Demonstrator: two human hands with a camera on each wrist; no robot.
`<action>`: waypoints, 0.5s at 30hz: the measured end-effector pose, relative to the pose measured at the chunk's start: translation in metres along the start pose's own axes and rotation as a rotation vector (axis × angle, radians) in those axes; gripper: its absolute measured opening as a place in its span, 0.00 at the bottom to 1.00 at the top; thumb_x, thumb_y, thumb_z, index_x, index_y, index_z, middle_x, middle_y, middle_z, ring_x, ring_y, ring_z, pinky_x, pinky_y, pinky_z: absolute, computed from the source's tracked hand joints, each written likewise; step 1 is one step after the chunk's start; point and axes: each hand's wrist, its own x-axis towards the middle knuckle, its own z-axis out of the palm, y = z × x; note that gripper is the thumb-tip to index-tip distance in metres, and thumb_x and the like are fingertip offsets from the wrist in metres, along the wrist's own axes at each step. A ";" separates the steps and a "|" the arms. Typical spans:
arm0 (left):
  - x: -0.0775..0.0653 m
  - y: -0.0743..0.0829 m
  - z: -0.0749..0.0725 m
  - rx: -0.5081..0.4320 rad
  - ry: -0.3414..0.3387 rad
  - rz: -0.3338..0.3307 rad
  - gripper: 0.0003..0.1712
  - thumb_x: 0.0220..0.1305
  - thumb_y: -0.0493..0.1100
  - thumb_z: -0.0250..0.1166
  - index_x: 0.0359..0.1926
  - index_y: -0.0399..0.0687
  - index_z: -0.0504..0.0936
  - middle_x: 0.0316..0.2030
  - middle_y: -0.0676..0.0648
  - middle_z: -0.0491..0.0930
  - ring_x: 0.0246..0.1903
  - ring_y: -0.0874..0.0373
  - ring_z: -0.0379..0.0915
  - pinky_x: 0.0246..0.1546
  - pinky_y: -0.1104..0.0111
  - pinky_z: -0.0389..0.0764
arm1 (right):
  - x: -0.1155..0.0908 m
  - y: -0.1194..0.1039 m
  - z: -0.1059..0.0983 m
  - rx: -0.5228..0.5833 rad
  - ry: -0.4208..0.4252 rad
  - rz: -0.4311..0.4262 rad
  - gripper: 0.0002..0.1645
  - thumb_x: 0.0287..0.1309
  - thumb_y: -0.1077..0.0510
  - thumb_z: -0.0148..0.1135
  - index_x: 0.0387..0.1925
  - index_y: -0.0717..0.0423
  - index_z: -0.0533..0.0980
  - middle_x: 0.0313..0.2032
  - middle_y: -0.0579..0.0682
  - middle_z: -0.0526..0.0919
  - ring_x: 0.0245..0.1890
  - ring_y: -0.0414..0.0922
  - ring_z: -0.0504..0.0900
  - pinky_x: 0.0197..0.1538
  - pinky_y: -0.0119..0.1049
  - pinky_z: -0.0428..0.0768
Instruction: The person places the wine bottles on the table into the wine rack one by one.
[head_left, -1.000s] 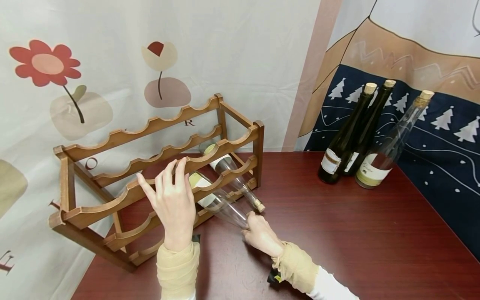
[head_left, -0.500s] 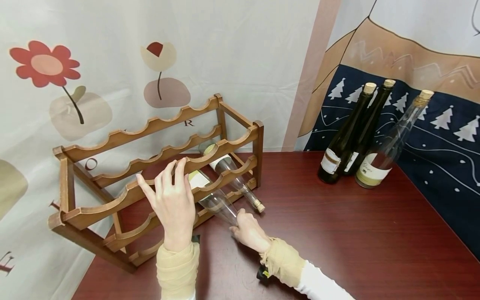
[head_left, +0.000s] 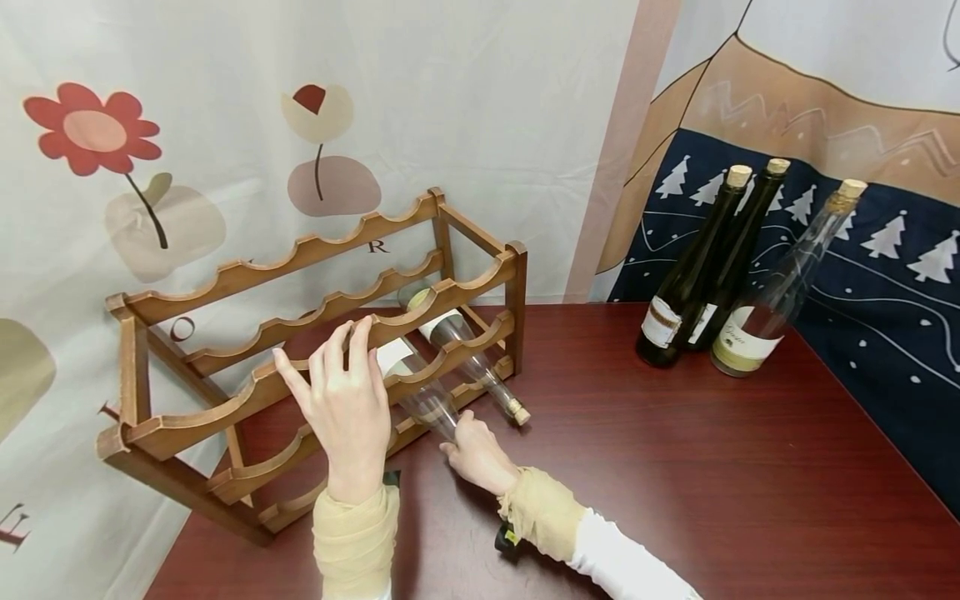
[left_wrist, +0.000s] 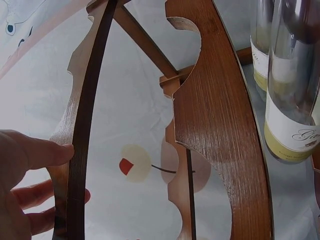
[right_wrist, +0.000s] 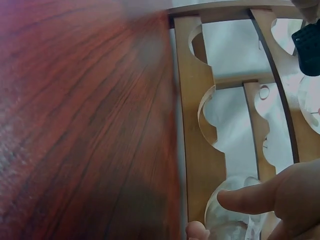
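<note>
A wooden wine rack (head_left: 517,308) with scalloped rails stands on the left of the table. My left hand (head_left: 345,408) grips its upper front rail; in the left wrist view the thumb (left_wrist: 55,155) lies on one side of the rail and fingers curl behind it. With my right hand (head_left: 480,457) I hold the neck of a clear wine bottle (head_left: 429,406), which lies in the rack's bottom level, base inward. Its neck end is hidden in the hand. Beside it on the right, another clear corked bottle (head_left: 480,367) lies in the same level, neck outward.
At the back right, two dark green corked bottles (head_left: 663,317) and a clear corked bottle (head_left: 750,337) stand upright on the red-brown table (head_left: 720,475). Behind the rack hangs a light printed curtain (head_left: 480,108); a dark blue patterned cloth (head_left: 892,350) hangs at the right.
My right hand has moved left and inward, sliding the clear bottle deeper into the bottom level of the rack. The left hand has stayed on the rail.
</note>
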 end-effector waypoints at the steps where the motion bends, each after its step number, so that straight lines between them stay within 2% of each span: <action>1: 0.000 0.000 0.000 0.000 0.001 0.001 0.22 0.58 0.31 0.63 0.53 0.50 0.78 0.49 0.42 0.80 0.44 0.40 0.75 0.70 0.41 0.44 | 0.002 -0.001 0.001 -0.002 0.000 0.003 0.18 0.54 0.58 0.65 0.35 0.63 0.66 0.22 0.55 0.76 0.23 0.52 0.81 0.25 0.42 0.77; 9: 0.000 0.000 0.000 -0.009 0.005 0.001 0.22 0.57 0.30 0.64 0.53 0.50 0.78 0.49 0.42 0.80 0.45 0.40 0.75 0.70 0.41 0.44 | 0.013 -0.005 0.009 -0.041 0.017 0.015 0.20 0.54 0.57 0.65 0.38 0.66 0.67 0.28 0.60 0.79 0.28 0.56 0.83 0.30 0.45 0.81; 15: 0.000 0.000 -0.001 -0.014 0.004 -0.001 0.22 0.57 0.31 0.64 0.53 0.49 0.78 0.49 0.42 0.80 0.45 0.40 0.74 0.70 0.41 0.44 | 0.018 -0.007 0.012 -0.023 0.028 0.013 0.19 0.54 0.57 0.65 0.37 0.67 0.67 0.28 0.62 0.79 0.29 0.58 0.84 0.31 0.47 0.81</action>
